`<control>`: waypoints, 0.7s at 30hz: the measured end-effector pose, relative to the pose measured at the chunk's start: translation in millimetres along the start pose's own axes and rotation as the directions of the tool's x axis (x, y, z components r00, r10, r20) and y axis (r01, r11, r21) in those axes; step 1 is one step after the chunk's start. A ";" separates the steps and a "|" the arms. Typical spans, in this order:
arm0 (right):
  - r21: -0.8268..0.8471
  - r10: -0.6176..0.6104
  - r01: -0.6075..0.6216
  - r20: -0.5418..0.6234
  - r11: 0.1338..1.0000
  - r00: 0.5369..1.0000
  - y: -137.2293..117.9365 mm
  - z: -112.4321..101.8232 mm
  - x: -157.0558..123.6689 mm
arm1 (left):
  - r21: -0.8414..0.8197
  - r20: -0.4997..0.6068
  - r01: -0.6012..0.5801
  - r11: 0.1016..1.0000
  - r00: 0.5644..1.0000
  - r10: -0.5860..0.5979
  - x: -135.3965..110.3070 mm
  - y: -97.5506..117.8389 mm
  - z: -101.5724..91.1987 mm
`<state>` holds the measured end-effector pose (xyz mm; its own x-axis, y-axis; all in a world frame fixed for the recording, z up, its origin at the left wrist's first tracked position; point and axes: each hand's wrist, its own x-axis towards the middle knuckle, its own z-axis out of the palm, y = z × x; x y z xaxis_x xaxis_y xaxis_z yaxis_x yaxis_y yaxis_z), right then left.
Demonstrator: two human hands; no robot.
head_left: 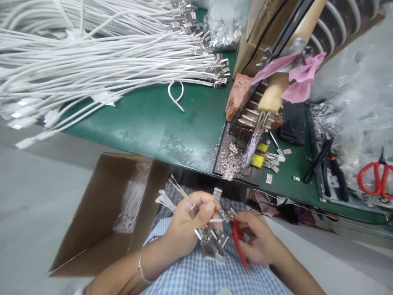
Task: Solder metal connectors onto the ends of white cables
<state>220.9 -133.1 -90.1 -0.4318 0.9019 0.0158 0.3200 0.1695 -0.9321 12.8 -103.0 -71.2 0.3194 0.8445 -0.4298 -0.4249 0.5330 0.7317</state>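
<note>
My left hand (pixel 187 223) is closed round a bunch of white cables with metal connector shells (pixel 211 241); one shell (pixel 217 193) sticks up above my thumb. My right hand (pixel 256 237) grips a small red-handled tool (pixel 238 241) whose tip meets a connector (pixel 230 214) held out from the bunch. Both hands are over my lap, below the edge of the green table (pixel 147 119).
A big pile of white cables (pixel 92 61) covers the table's left. A soldering iron on a wooden handle (pixel 270 102) rests on a stand over a tray of solder scraps (pixel 230 157). Black pliers (pixel 328 168), red scissors (pixel 376 176), an open cardboard box (pixel 101 213) are nearby.
</note>
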 end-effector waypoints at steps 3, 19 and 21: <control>-0.202 -0.144 0.146 0.023 0.969 0.989 -2.2 -11.0 8.2 | 0.023 0.014 0.004 1.000 1.000 -0.004 -0.7 2.4 -0.7; -0.364 -0.234 0.253 0.098 0.896 0.967 -2.2 -19.6 15.5 | -0.084 0.070 -0.007 0.996 0.997 0.013 -1.7 0.9 -3.2; -0.300 -0.218 0.233 0.082 0.925 0.972 -0.2 -14.6 13.0 | -0.099 0.081 -0.011 0.995 0.997 0.019 -2.2 0.7 -2.6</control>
<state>227.5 -115.6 -84.4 -0.5589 0.8074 0.1891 0.4482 0.4860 -0.7503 9.6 -104.3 -71.2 0.3791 0.8475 -0.3715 -0.5099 0.5263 0.6805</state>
